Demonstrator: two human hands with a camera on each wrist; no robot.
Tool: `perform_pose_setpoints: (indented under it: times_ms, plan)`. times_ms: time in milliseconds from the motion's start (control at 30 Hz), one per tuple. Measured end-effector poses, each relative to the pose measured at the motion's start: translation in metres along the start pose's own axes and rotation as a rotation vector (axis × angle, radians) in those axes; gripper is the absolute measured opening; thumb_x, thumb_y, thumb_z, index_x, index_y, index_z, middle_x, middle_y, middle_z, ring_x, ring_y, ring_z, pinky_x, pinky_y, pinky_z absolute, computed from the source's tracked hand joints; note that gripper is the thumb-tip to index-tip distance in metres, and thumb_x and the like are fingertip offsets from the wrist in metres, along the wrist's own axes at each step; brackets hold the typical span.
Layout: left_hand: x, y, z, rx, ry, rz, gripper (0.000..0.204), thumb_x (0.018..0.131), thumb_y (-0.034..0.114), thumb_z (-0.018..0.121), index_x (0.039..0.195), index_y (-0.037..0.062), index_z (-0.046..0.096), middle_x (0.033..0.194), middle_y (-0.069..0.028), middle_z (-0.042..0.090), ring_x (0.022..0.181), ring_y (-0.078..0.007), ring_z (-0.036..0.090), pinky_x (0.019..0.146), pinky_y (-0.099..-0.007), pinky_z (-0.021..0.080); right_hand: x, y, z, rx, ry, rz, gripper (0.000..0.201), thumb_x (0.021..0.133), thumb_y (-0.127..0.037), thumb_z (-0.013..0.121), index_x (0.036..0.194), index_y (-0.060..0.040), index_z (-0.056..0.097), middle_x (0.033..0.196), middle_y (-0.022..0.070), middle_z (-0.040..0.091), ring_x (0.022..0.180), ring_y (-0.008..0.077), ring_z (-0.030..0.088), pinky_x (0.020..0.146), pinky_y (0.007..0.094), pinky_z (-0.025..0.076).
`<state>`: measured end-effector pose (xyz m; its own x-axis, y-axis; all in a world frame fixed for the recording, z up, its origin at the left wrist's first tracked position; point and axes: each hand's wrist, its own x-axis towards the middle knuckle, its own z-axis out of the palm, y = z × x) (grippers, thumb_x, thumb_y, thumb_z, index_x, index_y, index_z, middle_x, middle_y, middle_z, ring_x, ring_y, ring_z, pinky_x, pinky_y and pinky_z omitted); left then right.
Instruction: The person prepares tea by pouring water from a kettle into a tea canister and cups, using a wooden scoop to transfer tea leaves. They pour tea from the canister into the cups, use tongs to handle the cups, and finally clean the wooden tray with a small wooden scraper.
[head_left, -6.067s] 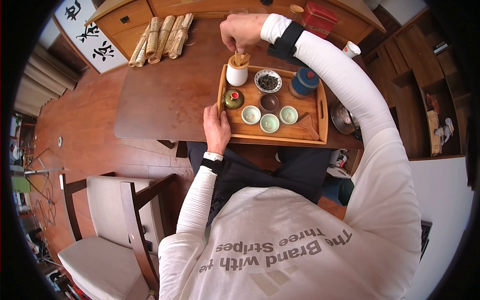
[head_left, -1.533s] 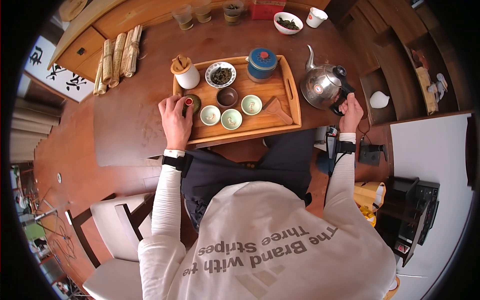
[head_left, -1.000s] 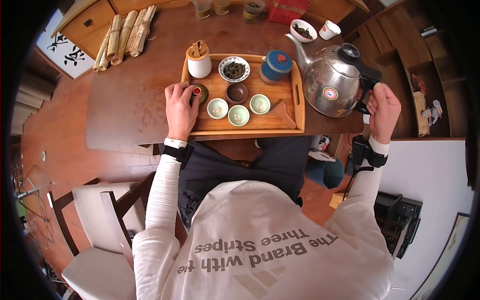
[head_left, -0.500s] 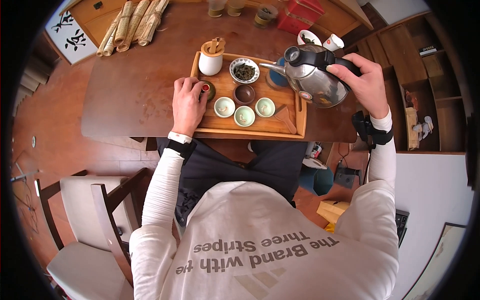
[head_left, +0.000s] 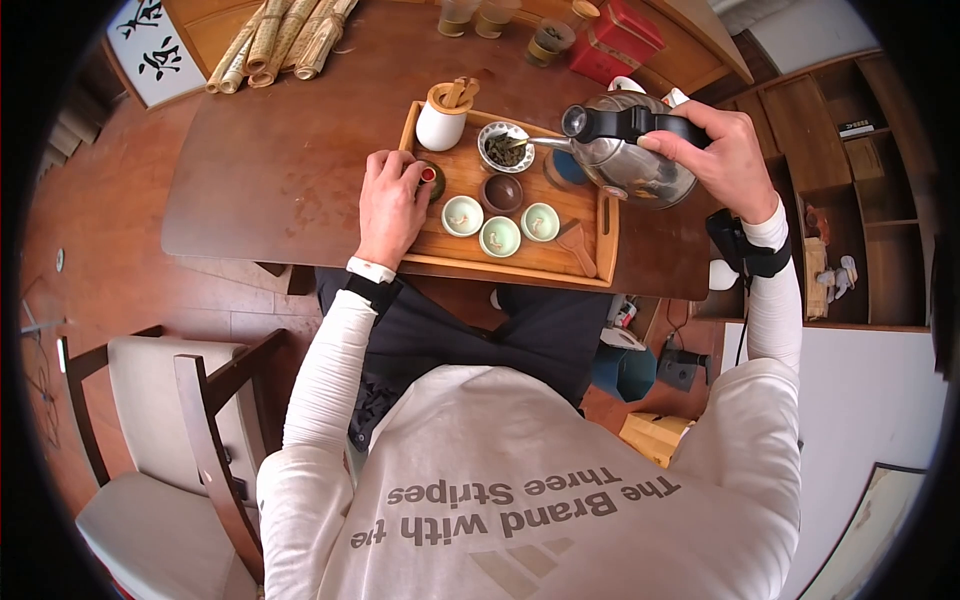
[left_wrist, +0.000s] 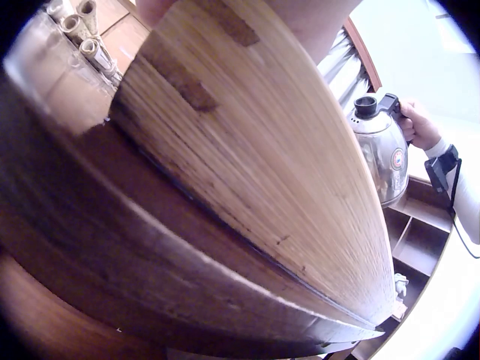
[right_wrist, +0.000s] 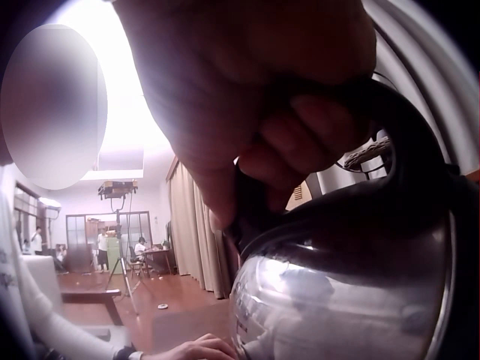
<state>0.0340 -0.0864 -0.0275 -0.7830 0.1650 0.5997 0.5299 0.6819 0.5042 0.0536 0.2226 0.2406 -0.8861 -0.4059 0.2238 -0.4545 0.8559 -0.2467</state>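
Note:
My right hand [head_left: 728,155] grips the black handle of a steel electric kettle [head_left: 635,165], tilted over the right of a wooden tray [head_left: 605,225]. The kettle's thin spout reaches over a patterned bowl of dark tea leaves [head_left: 503,152]. At the tray's left edge rests my left hand [head_left: 390,208], fingers loosely bent beside a dark green lid with a red knob [head_left: 430,176], which it partly covers. Large in the left wrist view is the tray's wooden side [left_wrist: 247,142]. On the tray sit a brown cup [head_left: 502,194] and pale green cups [head_left: 500,238].
A white pot of wooden tea tools [head_left: 440,128] stands at the tray's back left; a blue canister [head_left: 566,172] is partly behind the kettle. A brown fan-shaped tool [head_left: 577,246] lies front right. Bamboo scrolls [head_left: 285,40], glass cups [head_left: 494,16] and a red box [head_left: 617,42] lie behind.
My right hand has lifted the kettle from the table's right side, tilting it and bringing it leftward until its spout is over the leaf bowl. Lately the left hand stays at the lid.

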Motion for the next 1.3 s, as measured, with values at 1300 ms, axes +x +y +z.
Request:
perform_pose_setpoints:
  times_ms: [1300]
  plan:
    - [-0.001,-0.001,0.000,-0.006,-0.019,-0.019,0.022,0.080,0.007,0.077,0.101,0.0034,0.073,0.108,-0.0093,0.065,0.108,-0.0344,0.056,0.090,-0.0422,0.051,0.018,-0.020,-0.042,-0.147,-0.051,-0.065,0.037,0.085,-0.033,0.083,0.084,0.0016,0.071,0.066,0.0122,0.063,0.055,0.0189,0.059,0.054,0.0298,0.049]
